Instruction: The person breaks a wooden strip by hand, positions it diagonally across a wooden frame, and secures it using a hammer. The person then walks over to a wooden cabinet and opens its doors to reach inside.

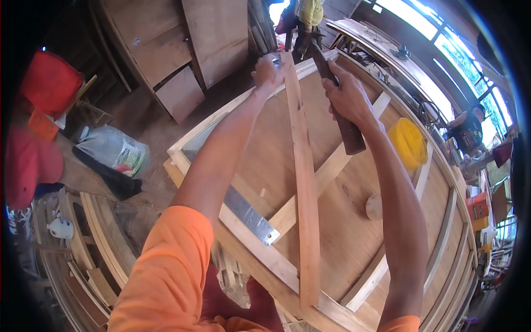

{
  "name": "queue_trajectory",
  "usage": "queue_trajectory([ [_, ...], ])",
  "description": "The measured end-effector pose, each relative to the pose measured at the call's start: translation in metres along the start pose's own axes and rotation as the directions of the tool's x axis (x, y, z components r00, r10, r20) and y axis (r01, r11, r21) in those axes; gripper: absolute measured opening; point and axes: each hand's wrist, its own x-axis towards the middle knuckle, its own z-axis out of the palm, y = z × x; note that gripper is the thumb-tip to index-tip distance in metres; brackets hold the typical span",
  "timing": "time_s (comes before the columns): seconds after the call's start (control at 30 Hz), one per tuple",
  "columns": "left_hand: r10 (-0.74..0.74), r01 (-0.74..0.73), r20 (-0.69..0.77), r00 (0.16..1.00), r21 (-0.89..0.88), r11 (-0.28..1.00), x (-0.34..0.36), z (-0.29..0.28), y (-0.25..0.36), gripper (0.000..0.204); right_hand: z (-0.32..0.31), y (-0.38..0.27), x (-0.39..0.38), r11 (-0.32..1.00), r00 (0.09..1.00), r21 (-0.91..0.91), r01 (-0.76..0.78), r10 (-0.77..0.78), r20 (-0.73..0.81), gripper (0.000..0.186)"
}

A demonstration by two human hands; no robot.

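A long, narrow wooden board (301, 182) lies slantwise across a wooden panel frame (265, 265). At the board's far end, my left hand (269, 72) is closed around its edge; a small greyish bit shows by the fingers, too small to name. My right hand (348, 94) grips a long dark brown tool (352, 138) with a broad, flat lower end. It is held tilted over the panel, right of the board, and its kind is unclear. Under the board, a crosspiece (334, 163) runs diagonally over the plywood (348, 193).
A metal straightedge (249, 213) lies along the frame's left side. On the panel's right are a yellow container (408, 143) and a pale round piece (374, 207). A bagged bottle (119, 155) stands at left. Another person (310, 16) stands beyond; one more (469, 130) is at right.
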Motion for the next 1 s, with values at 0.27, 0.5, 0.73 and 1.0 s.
queue_trajectory([
  [0.27, 0.255, -0.303, 0.203, 0.946, 0.263, 0.916, -0.059, -0.032, 0.008, 0.059, 0.033, 0.038, 0.030, 0.983, 0.990, -0.123, 0.137, -0.140, -0.018, 0.058],
  [0.5, 0.245, -0.298, 0.256, 0.935, 0.195, 0.935, -0.056, -0.036, 0.005, 0.060, 0.051, 0.052, 0.044, 0.976, 0.991, -0.170, 0.134, -0.130, 0.033, 0.055],
  [0.73, 0.241, -0.285, 0.240, 0.940, 0.170, 0.943, -0.055, -0.037, 0.008, 0.050, 0.042, 0.032, 0.031, 0.989, 0.978, -0.075, 0.131, -0.141, -0.155, 0.057],
  [1.0, 0.267, -0.307, 0.209, 0.941, 0.186, 0.934, -0.056, -0.037, 0.000, 0.045, 0.039, 0.027, 0.029, 0.982, 0.972, -0.072, 0.174, -0.183, -0.149, 0.060],
])
